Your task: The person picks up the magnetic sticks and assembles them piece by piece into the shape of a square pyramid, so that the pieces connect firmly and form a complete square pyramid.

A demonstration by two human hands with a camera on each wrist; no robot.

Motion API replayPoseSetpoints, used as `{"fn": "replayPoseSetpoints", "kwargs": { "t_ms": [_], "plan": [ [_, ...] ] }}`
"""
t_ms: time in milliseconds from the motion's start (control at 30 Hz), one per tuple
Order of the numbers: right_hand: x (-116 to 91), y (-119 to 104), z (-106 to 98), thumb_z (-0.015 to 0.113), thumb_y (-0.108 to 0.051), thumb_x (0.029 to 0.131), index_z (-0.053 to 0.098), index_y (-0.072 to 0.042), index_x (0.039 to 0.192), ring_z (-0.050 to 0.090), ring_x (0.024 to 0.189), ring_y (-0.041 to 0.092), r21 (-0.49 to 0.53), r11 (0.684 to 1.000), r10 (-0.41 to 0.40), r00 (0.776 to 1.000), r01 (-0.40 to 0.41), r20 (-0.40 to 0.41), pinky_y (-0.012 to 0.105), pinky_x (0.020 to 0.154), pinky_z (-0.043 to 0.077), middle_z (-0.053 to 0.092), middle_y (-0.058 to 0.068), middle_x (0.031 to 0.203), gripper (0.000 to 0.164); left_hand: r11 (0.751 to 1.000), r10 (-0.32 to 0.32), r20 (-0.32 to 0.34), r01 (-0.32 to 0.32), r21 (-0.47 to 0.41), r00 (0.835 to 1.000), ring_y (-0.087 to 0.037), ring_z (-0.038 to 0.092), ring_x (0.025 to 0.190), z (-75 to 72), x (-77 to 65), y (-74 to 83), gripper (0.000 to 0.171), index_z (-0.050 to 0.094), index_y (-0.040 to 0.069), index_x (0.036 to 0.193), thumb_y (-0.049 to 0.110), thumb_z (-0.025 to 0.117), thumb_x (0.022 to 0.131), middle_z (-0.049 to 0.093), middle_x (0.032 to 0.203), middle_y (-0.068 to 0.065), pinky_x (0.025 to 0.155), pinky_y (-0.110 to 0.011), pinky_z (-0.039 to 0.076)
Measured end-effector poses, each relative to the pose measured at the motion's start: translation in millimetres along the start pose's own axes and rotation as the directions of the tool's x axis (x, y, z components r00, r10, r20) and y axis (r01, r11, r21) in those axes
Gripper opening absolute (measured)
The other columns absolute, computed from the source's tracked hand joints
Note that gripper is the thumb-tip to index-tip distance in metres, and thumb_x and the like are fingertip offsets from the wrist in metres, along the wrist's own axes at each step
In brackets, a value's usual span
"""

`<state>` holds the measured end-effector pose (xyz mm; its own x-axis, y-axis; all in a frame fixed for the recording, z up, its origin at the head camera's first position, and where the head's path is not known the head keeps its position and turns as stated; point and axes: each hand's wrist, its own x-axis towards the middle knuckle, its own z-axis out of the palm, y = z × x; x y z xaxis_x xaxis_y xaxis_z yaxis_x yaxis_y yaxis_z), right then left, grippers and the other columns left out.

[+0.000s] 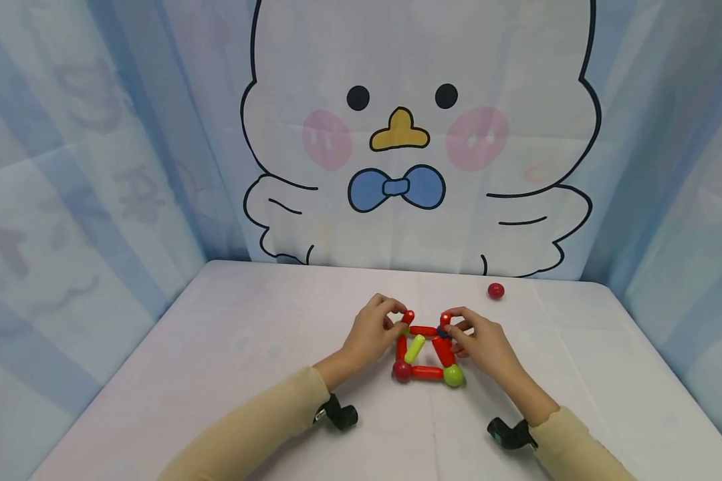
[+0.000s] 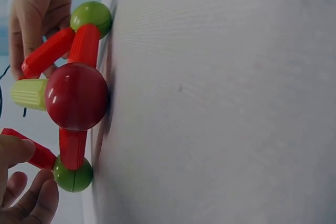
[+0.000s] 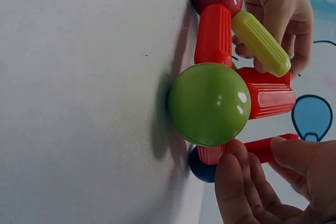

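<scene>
A square frame of red rods (image 1: 427, 373) and balls sits on the table. Its corners are a dark red ball (image 1: 402, 371) and a green ball (image 1: 453, 375) in front, with another green ball (image 2: 73, 174) and a blue ball (image 3: 202, 165) behind. At the back left corner, my left hand (image 1: 370, 333) pinches a red rod (image 2: 41, 156) standing on the green ball. My right hand (image 1: 484, 342) pinches a second red rod (image 3: 261, 150) at the blue ball. From the dark red ball, a yellow-green rod (image 1: 415, 349) slants up; a thick red rod (image 3: 270, 99) rises from the front green ball.
A loose red ball (image 1: 496, 290) lies near the back edge of the white table (image 1: 247, 321). Behind the table hangs a curtain (image 1: 397, 234) with a cartoon bird. Dark wrist cameras (image 1: 341, 414) sit at both cuffs.
</scene>
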<state>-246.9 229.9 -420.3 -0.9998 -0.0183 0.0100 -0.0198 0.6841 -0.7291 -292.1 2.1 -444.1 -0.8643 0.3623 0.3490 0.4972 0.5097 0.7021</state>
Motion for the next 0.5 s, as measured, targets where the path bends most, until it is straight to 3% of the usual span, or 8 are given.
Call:
{"fn": "replayPoseSetpoints", "kwargs": {
  "t_ms": [300, 500],
  "plan": [
    [-5.2, -2.6, 4.5, 0.069, -0.011, 0.097, 0.068, -0.013, 0.124, 0.062, 0.075, 0.017, -0.14, 0.983, -0.119, 0.993, 0.117, -0.006, 0.027, 0.065, 0.056, 0.072, 0.011, 0.104, 0.027, 0.991, 0.086, 0.058, -0.091, 0.094, 0.995, -0.008, 0.059, 0.081, 4.6, -3.4, 4.0, 0.02, 0.071, 0.016, 0.112, 0.01, 0.076, 0.093, 0.06, 0.111, -0.003, 0.073, -0.015, 0.052],
    [-6.1, -2.5, 5.9, 0.07, -0.009, 0.096, 0.068, -0.013, 0.124, 0.06, 0.074, 0.016, -0.167, 0.978, -0.125, 0.992, 0.124, 0.005, 0.027, 0.065, 0.055, 0.072, 0.01, 0.103, 0.028, 0.991, 0.073, 0.098, -0.084, 0.108, 0.993, -0.007, 0.058, 0.08, 5.1, -5.3, 6.2, 0.021, 0.071, 0.015, 0.114, 0.011, 0.076, 0.094, 0.061, 0.113, -0.004, 0.072, -0.015, 0.051]
  ]
}}
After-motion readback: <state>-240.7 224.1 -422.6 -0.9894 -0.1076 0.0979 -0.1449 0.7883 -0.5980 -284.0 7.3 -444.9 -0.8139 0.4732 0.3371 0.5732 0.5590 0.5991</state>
